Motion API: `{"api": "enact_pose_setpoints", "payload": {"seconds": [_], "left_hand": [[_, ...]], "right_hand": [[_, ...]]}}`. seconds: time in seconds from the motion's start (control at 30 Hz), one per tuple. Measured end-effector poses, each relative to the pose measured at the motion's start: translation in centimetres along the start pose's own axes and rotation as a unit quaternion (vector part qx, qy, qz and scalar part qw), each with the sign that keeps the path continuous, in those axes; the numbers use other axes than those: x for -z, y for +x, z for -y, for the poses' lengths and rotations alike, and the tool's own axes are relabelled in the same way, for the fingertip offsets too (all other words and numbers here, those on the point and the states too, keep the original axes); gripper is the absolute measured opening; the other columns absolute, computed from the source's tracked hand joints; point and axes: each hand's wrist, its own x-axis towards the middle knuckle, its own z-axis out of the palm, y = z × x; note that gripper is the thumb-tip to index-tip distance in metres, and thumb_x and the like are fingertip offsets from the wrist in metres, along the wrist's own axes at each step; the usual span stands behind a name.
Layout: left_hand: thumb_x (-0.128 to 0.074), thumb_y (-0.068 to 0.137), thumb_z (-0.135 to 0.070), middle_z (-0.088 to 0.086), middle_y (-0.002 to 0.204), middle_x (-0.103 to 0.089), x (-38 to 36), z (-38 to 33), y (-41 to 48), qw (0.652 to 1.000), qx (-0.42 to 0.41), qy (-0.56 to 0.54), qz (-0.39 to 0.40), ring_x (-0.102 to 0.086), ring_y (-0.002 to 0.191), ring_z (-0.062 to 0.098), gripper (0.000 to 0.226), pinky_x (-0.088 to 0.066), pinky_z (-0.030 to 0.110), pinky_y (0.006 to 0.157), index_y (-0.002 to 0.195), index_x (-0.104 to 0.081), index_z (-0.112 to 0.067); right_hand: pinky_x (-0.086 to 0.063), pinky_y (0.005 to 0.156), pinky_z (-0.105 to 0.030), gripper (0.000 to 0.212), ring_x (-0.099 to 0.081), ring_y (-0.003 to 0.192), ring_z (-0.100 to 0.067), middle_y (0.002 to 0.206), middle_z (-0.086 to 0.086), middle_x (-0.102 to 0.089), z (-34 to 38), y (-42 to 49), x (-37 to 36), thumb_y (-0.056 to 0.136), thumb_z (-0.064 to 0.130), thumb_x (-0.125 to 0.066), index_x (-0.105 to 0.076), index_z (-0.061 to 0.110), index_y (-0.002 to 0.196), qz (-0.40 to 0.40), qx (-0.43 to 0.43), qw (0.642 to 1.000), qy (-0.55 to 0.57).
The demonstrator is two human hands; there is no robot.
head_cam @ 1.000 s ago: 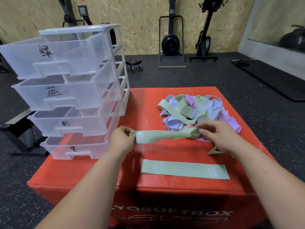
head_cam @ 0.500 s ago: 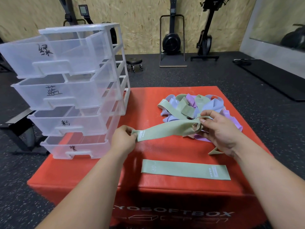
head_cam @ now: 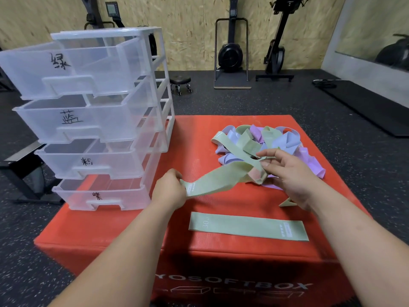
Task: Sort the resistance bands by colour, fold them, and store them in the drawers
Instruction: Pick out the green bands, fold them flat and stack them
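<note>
1. The drawers (head_cam: 88, 120) stand on the left rear corner of the box (head_cam: 132, 229); four clear ones are stacked in a white frame, each pulled part way out, each with a black handwritten mark on its front.
2. The left hand (head_cam: 169, 191) is just right of the bottom drawer; its fingers are curled round one end of the held band, gripping it tight.
3. The held band (head_cam: 221, 178), green, runs up and right from that hand; it is twisted midway and lifted off the box; its far end is bunched over the near edge of the pile.
4. The flat band (head_cam: 247, 227), also green, lies spread out near the box's front edge, below both hands, touching neither.
5. The pile (head_cam: 265, 140) sits at the rear right of the box; green, lilac and purple bands are tangled together.
6. The right hand (head_cam: 292, 176) pinches the bunched end of the held band between thumb and fingers.
</note>
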Motion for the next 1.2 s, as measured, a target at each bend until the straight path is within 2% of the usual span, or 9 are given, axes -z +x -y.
{"api": "enact_pose_setpoints", "payload": {"seconds": [0.17, 0.27, 0.43, 0.5, 0.63, 0.73, 0.9, 1.03, 1.2], "left_hand": [[-0.055, 0.094, -0.015, 0.010, 0.116, -0.071, -0.2, -0.7, -0.1, 1.000, 0.000, 0.015, 0.006, -0.067, 0.103, 0.035, 0.031, -0.054, 0.038, 0.084, 0.123, -0.064, -0.020], [-0.054, 0.095, -0.016, 0.008, 0.114, -0.071, -0.2, -0.5, 0.0, 1.000, 0.003, 0.014, 0.001, -0.065, 0.098, 0.032, 0.028, -0.052, 0.037, 0.081, 0.121, -0.064, -0.021], [-0.054, 0.096, -0.016, 0.006, 0.113, -0.070, -0.1, -0.3, 0.1, 1.000, 0.006, 0.008, -0.004, -0.065, 0.099, 0.031, 0.025, -0.052, 0.036, 0.081, 0.118, -0.064, -0.022], [-0.055, 0.096, -0.016, 0.006, 0.114, -0.071, 0.0, -0.1, 0.2, 1.000, 0.010, 0.001, -0.006, -0.065, 0.102, 0.031, 0.025, -0.052, 0.036, 0.083, 0.119, -0.065, -0.020], [-0.058, 0.096, -0.016, 0.004, 0.115, -0.071, 0.2, 0.2, 0.4, 1.000, 0.012, -0.019, -0.009, -0.067, 0.102, 0.029, 0.024, -0.056, 0.041, 0.088, 0.118, -0.066, -0.021], [-0.059, 0.096, -0.017, 0.004, 0.118, -0.071, 0.2, 0.0, 0.5, 0.999, 0.010, -0.037, -0.016, -0.068, 0.106, 0.031, 0.023, -0.057, 0.043, 0.092, 0.117, -0.067, -0.020], [-0.061, 0.090, -0.015, 0.003, 0.111, -0.071, 0.5, 0.0, 0.5, 0.997, 0.028, -0.075, -0.021, -0.069, 0.095, 0.028, 0.025, -0.059, 0.040, 0.084, 0.112, -0.068, -0.023], [-0.063, 0.088, -0.016, 0.000, 0.103, -0.071, 0.8, -0.1, 0.4, 0.994, 0.038, -0.098, -0.023, -0.069, 0.088, 0.026, 0.024, -0.059, 0.037, 0.077, 0.110, -0.068, -0.025], [-0.064, 0.083, -0.012, -0.006, 0.097, -0.070, 0.6, -0.7, 0.2, 0.990, 0.016, -0.142, -0.022, -0.069, 0.088, 0.022, 0.029, -0.061, 0.043, 0.081, 0.108, -0.069, -0.026]], "right_hand": [[-0.050, 0.107, -0.057, 0.024, -0.074, 0.101, -0.033, 0.107, -0.006, -0.077, 0.4, 0.2, 0.0, 0.094, 0.025, -0.076, -0.073, 0.028, 0.117, 0.009, 0.006, 0.999, 0.035], [-0.061, 0.096, -0.043, 0.038, -0.076, 0.099, -0.024, 0.116, -0.014, -0.074, 0.2, 0.0, 0.3, 0.079, 0.012, -0.090, -0.075, 0.026, 0.110, -0.001, 0.017, 0.999, -0.038], [-0.064, 0.079, -0.033, 0.024, -0.079, 0.083, -0.022, 0.090, -0.010, -0.078, -0.8, 0.1, 0.5, 0.090, 0.003, -0.071, -0.076, 0.026, 0.096, -0.077, 0.037, 0.980, -0.180], [-0.062, 0.075, -0.025, 0.017, -0.079, 0.088, -0.020, 0.095, -0.005, -0.080, -0.9, 0.1, 0.8, 0.093, 0.008, -0.071, -0.077, 0.024, 0.095, -0.070, 0.026, 0.986, -0.152], [-0.063, 0.081, -0.031, 0.017, -0.078, 0.093, -0.023, 0.108, -0.010, -0.078, -1.0, 0.3, 1.6, 0.096, 0.008, -0.071, -0.078, 0.022, 0.103, -0.037, -0.027, 0.997, -0.061], [-0.059, 0.099, -0.046, 0.025, -0.073, 0.109, -0.038, 0.114, -0.016, -0.077, -1.2, 0.4, 2.3, 0.097, -0.001, -0.066, -0.076, 0.016, 0.113, -0.007, -0.048, 0.998, -0.027], [-0.052, 0.107, -0.047, 0.037, -0.070, 0.118, -0.032, 0.129, -0.015, -0.072, -0.9, -0.1, 2.9, 0.096, -0.005, -0.063, -0.068, 0.011, 0.130, 0.086, -0.085, 0.992, 0.036], [-0.041, 0.118, -0.053, 0.044, -0.058, 0.134, -0.042, 0.141, -0.022, -0.063, -1.0, 0.0, 3.4, 0.098, -0.001, -0.058, -0.062, 0.007, 0.141, 0.143, -0.073, 0.983, 0.093], [-0.047, 0.111, -0.051, 0.038, -0.064, 0.125, -0.045, 0.133, -0.026, -0.066, -0.8, -0.1, 2.6, 0.100, -0.001, -0.053, -0.064, 0.003, 0.136, 0.130, -0.064, 0.982, 0.119]]}}
